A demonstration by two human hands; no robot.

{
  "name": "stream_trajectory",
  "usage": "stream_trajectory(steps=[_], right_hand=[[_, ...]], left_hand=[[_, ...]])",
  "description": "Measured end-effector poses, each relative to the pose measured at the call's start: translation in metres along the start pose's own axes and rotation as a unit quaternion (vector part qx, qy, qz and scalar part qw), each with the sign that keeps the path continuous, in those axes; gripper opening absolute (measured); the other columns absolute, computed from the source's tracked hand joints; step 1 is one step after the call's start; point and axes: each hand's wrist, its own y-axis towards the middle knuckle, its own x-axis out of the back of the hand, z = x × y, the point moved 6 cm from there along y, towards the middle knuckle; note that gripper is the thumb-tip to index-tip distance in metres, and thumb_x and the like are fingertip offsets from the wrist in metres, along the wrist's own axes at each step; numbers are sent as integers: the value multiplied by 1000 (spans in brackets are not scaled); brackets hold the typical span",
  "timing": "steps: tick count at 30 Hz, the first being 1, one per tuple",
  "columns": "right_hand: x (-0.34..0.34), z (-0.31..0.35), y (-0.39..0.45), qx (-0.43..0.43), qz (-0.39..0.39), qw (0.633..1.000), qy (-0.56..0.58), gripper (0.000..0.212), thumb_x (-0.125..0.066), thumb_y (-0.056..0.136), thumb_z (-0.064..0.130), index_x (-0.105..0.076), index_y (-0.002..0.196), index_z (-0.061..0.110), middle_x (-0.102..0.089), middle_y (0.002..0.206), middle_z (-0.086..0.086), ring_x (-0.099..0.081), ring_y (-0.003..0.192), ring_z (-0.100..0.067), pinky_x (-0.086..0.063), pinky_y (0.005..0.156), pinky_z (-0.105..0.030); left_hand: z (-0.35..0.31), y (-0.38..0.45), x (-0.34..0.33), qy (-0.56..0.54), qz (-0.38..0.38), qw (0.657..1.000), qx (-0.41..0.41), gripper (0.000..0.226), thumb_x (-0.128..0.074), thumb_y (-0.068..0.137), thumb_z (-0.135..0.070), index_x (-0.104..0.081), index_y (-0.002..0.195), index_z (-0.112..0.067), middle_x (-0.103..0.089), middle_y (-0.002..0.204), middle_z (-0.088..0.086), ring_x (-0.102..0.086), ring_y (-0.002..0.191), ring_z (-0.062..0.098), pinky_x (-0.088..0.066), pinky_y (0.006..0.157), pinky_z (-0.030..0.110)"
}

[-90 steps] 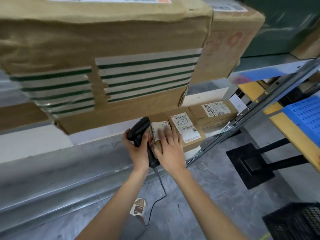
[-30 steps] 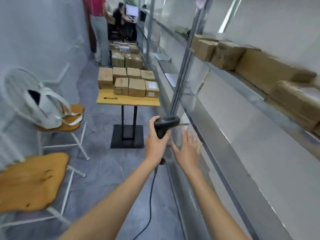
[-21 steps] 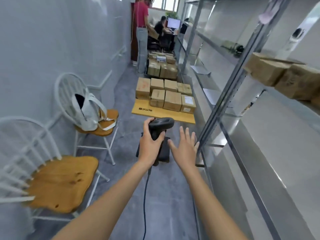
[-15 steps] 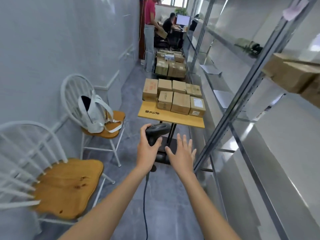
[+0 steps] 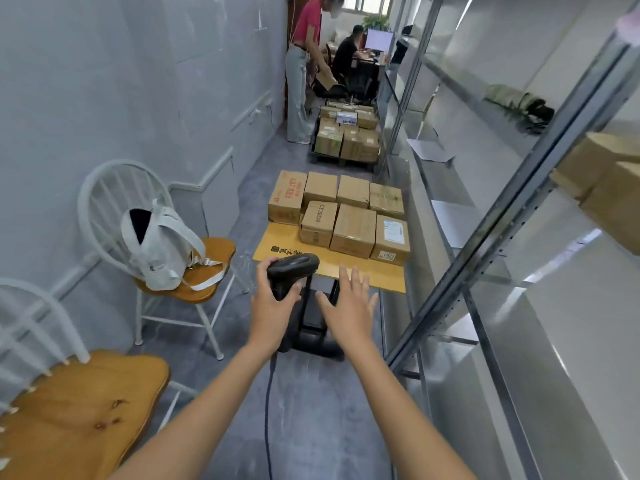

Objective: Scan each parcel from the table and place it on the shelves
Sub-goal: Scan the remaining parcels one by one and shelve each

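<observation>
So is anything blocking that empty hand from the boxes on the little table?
Nothing visible. The open right hand hangs in the air short of the parcels on the yellow table. The left hand grips the scanner off to one side.

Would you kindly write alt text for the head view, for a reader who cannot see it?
The left hand grips a black scanner while the open right hand reaches toward brown parcels on a yellow table. Metal shelves line the right; two chairs stand on the left, one holding a white bag.

"CECIBEAR" on a table parcel (image 5: 318, 223)
</observation>
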Motion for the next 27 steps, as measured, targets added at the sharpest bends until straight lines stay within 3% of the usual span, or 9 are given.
stream_trajectory(steps=[2,6,10,13,16,22,24,27], right_hand=[[3,-14,23,-5,12,1000,6,76,-46,102,51,-6,162,27,5,169,-1,12,155,-25,7,122,-51],[6,-43,63,-21,37,999,19,76,-46,102,50,-4,161,28,8,169,-2,13,155,-25,9,122,-49],[3,-54,91,-29,50,998,32,76,-46,102,50,-5,161,28,7,169,-2,11,155,-24,8,122,-48],[-1,-55,118,-22,47,998,46,76,-47,102,50,-4,161,27,8,169,-1,10,155,-24,7,123,-48],[-12,-55,139,-23,58,997,48,76,-47,102,49,-4,161,27,9,169,-1,11,155,-22,8,122,-47],[-38,-50,209,-26,45,998,32,75,-49,102,46,-5,161,28,8,169,-2,11,155,-22,8,123,-46],[-50,-42,241,-26,41,998,26,75,-49,102,45,-7,161,28,6,169,-1,11,155,-22,8,122,-46],[-73,-25,289,-44,51,997,26,74,-51,102,44,-12,161,25,0,169,-3,8,155,-22,6,123,-47]], left_hand=[[8,17,-16,-3,0,1000,13,54,-68,96,-10,-40,130,-42,-60,133,2,-73,98,22,-57,86,23],[19,48,-43,-5,-5,1000,28,55,-68,97,-11,-39,134,-39,-58,135,3,-72,101,25,-53,81,13],[28,72,-62,-2,-14,999,38,54,-68,97,-11,-41,133,-39,-60,132,0,-76,89,17,-56,85,21],[39,94,-77,13,-12,999,33,54,-69,95,-11,-41,132,-40,-62,119,-24,-75,90,17,-58,91,37],[57,115,-87,17,-6,999,40,53,-70,96,-13,-42,129,-44,-58,109,-43,-74,90,12,-57,86,31],[94,187,-96,-17,-24,998,62,55,-69,97,-13,-40,128,-49,-65,109,-29,-75,85,17,-57,82,23],[105,218,-97,-10,-26,998,64,55,-68,97,-11,-40,131,-44,-64,114,-18,-75,84,15,-55,82,19],[122,264,-96,3,-30,996,80,54,-69,96,-8,-41,132,-38,-63,111,-20,-74,88,17,-53,79,15]])
